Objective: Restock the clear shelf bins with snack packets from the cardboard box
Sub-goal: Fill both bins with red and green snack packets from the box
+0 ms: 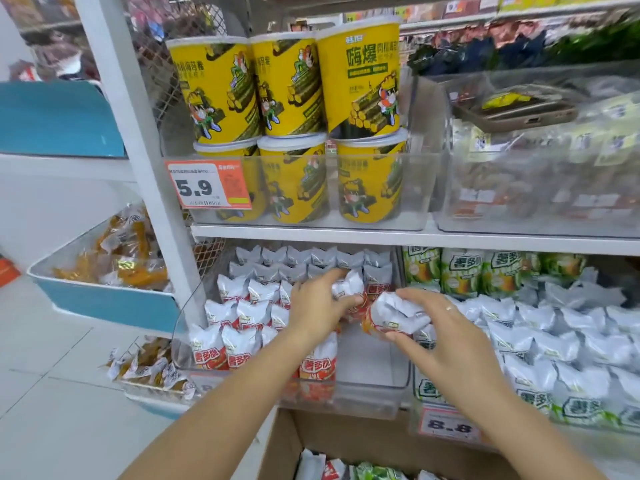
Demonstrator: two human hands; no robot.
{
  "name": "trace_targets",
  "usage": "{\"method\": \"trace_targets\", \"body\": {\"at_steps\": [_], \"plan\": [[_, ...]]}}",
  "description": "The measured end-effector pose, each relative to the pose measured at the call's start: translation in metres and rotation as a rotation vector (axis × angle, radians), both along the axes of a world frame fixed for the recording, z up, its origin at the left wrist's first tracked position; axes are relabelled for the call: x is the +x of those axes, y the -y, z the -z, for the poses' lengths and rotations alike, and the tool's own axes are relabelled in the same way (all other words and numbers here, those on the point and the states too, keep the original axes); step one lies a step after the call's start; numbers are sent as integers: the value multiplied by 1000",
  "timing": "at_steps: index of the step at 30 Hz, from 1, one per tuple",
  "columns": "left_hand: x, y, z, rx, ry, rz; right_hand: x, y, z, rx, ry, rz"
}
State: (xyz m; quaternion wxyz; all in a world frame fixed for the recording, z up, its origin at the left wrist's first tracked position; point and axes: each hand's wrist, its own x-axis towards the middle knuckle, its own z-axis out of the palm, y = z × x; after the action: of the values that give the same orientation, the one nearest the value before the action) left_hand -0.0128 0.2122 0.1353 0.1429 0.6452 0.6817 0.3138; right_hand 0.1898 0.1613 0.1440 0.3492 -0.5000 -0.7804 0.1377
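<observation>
Left hand: the left hand (pixel 317 308) reaches into the clear bin (pixel 374 386) on the lower shelf, fingers and thumb pinching a red-and-white snack packet (pixel 348 289) near the back rows.
Right hand: the right hand (pixel 446 336) grips a second red-and-white packet (pixel 394 315), crumpled sideways, above the bare right part of the same bin.
Bin contents: upright rows of red-and-white packets (pixel 239 318) fill the left and rear of the bin; its front right floor shows through.
Cardboard box: the cardboard box (pixel 287 445) sits open below the shelf edge, under the forearms, with a few packets (pixel 332 469) visible inside, red and green among them.
Neighbouring bin: just to the right, green-and-white packets (pixel 554 344) crowd another clear bin, with an 8.8 price tag (pixel 448 426) on its front.
Upper shelf: yellow tubs (pixel 358 81) stand stacked two high in a clear bin, a 5.9 price tag (pixel 207 183) on its front left.
Left of the rack: blue trays (pixel 107 303) hold orange-wrapped snacks (pixel 121 251).
</observation>
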Motion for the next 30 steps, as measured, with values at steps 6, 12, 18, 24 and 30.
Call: {"method": "trace_targets", "body": {"at_steps": [6,12,18,24,30], "plan": [[5,-21,5,-143,-741,39,-7,3,6,-19,109,-11],[6,-29,6,-156,-795,36,-10,3,6,-114,106,20],[5,12,-22,83,120,133,-13,0,3,-146,220,51],[19,50,-24,-200,59,470,-14,0,3,-152,282,51],[18,42,-12,-193,30,403,-8,6,6,-131,299,-99]]}}
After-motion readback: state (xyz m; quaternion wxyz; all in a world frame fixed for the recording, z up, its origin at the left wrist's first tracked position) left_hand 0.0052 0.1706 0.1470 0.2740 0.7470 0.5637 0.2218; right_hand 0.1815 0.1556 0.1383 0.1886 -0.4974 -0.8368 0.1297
